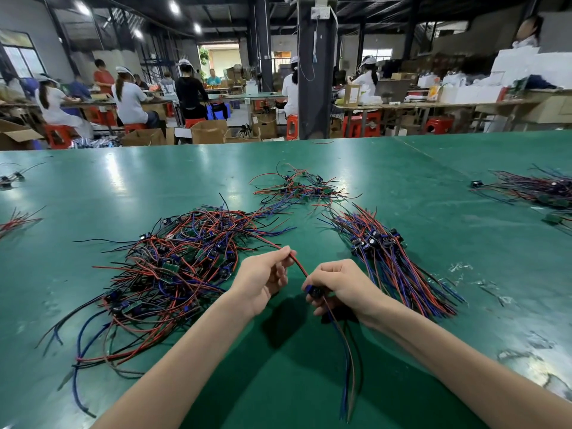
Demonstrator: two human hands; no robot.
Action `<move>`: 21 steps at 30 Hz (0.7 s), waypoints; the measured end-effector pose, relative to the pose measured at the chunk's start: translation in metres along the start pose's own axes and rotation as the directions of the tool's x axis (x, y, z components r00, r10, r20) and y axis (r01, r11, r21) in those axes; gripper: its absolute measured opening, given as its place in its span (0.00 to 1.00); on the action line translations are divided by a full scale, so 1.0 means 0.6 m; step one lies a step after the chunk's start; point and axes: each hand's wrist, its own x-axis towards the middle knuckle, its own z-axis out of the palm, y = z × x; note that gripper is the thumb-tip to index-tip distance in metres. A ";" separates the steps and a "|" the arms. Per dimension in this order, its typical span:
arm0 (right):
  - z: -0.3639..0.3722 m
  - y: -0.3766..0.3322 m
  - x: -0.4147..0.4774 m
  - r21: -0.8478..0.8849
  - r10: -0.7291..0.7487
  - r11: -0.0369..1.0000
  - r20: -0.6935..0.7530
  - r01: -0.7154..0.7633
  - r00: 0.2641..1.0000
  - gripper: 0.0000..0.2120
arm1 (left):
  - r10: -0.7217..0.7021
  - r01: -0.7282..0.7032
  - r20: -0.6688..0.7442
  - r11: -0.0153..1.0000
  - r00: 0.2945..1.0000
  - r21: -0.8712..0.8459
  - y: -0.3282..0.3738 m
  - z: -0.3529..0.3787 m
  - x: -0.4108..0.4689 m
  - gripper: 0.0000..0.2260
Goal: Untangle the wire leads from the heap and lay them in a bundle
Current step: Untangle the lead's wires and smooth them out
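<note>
A tangled heap of red, blue and black wire leads with small circuit boards lies left of centre on the green table. My left hand pinches a red wire that runs back into the heap. My right hand grips a small dark board of one lead; its blue, red and black wires hang down toward me. To the right lies a straightened bundle of leads, boards at the far end.
A smaller loose tangle lies farther back. Another pile of leads sits at the far right, and stray leads at the left edge. Wire scraps dot the right side. Workers sit at benches beyond the table.
</note>
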 end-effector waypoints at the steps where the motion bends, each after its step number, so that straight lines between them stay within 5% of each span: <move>1: 0.001 -0.001 0.000 0.001 -0.005 1.000 0.002 0.005 1.000 0.07 | -0.032 0.032 0.010 0.999 0.999 -0.035 0.001 0.000 0.001 0.08; 21: -0.004 -0.001 -0.003 -0.009 0.031 0.999 0.034 -0.031 0.999 0.09 | -0.164 0.163 0.015 0.953 0.986 -0.255 0.023 -0.016 0.012 0.09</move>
